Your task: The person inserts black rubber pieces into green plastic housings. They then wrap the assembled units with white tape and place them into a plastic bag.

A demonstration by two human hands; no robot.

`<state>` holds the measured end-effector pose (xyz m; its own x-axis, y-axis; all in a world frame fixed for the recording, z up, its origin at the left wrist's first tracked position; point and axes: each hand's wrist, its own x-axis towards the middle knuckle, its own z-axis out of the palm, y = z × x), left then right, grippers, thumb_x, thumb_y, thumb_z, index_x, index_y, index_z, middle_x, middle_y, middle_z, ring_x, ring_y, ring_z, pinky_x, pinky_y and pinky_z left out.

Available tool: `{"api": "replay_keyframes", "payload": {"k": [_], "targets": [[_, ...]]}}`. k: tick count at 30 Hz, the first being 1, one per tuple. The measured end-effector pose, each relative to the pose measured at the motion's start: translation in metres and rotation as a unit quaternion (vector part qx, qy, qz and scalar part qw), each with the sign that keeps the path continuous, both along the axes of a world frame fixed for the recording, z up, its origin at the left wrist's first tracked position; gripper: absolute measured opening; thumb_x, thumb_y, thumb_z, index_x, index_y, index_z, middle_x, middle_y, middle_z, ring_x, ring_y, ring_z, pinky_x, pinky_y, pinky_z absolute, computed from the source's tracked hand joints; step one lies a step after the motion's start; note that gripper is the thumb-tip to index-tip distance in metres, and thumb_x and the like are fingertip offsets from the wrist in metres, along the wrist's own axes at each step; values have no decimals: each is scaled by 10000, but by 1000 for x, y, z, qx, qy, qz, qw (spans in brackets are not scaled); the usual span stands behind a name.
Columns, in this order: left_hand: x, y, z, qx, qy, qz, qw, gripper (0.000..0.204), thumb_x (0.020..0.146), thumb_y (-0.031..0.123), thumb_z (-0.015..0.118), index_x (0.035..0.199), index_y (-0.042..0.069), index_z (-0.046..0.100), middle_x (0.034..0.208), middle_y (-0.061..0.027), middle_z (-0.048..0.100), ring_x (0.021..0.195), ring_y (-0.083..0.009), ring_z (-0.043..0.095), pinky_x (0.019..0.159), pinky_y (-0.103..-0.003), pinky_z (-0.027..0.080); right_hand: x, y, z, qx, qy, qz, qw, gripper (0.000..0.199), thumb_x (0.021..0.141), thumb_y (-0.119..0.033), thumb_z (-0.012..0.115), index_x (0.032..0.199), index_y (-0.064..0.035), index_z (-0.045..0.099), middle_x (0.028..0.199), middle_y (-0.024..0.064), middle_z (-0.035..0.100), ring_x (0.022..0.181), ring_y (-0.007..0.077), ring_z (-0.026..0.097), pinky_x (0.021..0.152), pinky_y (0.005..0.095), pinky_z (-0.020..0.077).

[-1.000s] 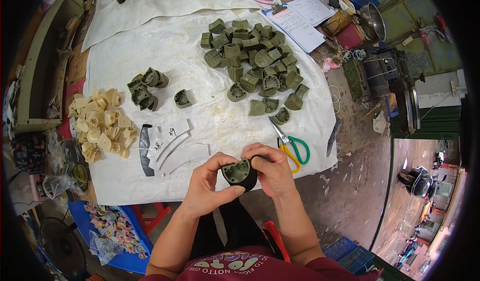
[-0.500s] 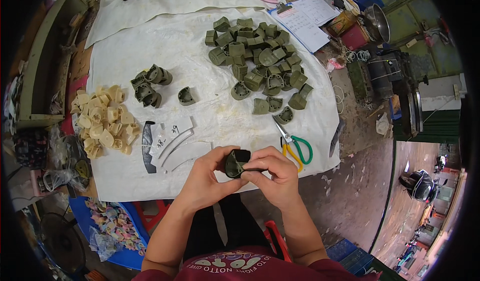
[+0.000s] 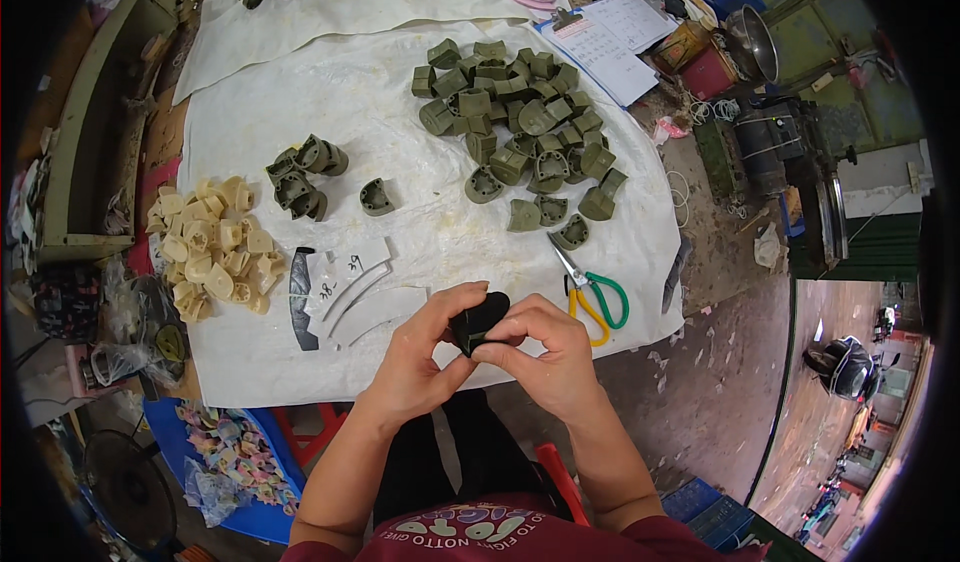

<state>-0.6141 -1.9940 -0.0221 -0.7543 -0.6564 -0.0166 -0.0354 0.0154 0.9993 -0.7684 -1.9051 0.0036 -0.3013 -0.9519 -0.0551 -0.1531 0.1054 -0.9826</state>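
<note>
I hold one dark olive moulded piece (image 3: 478,320) up close to my body, clear of the desk, so I can turn and look it over. My left hand (image 3: 415,362) pinches it from its side and my right hand (image 3: 545,357) wraps it from the other; the fingers (image 3: 462,299) of both hands are clamped on it, thumbs pressing its near face.

Just beyond my right fingers lie the scissors (image 3: 590,292) with yellow and green handles. Beyond my left fingers are curved white paper strips (image 3: 355,292) beside a dark strip (image 3: 300,297). Further out sit the big heap of olive pieces (image 3: 520,132), a small cluster of olive pieces (image 3: 305,177) and, off to the left, a pile of cream pieces (image 3: 215,252), all on the white sheet (image 3: 400,82). Nothing lies between my hands and my body.
</note>
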Motion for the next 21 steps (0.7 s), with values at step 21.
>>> {"api": "replay_keyframes", "payload": {"k": [21], "targets": [[-6, 9, -7, 263, 191, 130, 937, 445, 818, -98, 652, 1247, -25, 561, 1118, -120, 635, 1023, -192, 626, 898, -322, 521, -3, -5, -7, -7, -60, -44, 997, 97, 782, -49, 738, 815, -31, 649, 839, 53, 606, 787, 132, 583, 720, 253, 464]]}}
